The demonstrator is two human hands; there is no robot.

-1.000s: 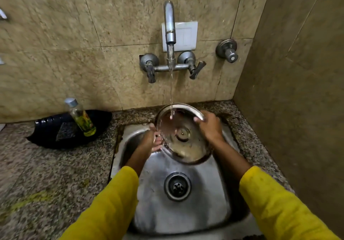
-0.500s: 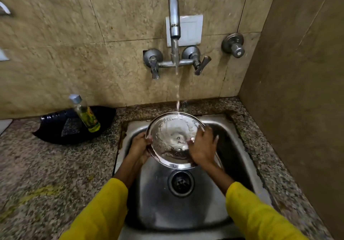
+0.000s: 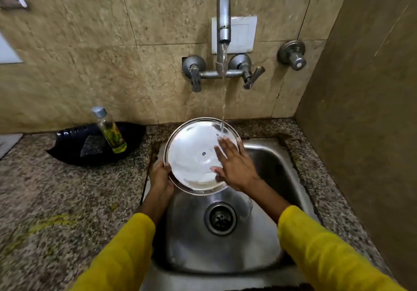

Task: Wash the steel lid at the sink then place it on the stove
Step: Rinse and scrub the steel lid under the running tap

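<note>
The round steel lid (image 3: 194,155) is held tilted over the back left of the steel sink (image 3: 270,162), its shiny inner face toward me. My left hand (image 3: 161,175) grips its lower left rim from behind. My right hand (image 3: 234,166) lies flat with fingers spread on the lid's right half. Water from the wall tap (image 3: 223,19) streams down onto the lid's upper right edge, just above my right fingertips. The stove is out of view.
A black tray (image 3: 74,146) with a scrub pad and a tilted bottle of yellow-green liquid (image 3: 110,132) sits on the speckled granite counter (image 3: 56,200) left of the sink. The drain (image 3: 220,218) lies below the lid. A side wall closes off the right.
The lid's plain inner face now shows where its knob side faced me a second ago. My right hand went from gripping the rim to lying flat on the face.
</note>
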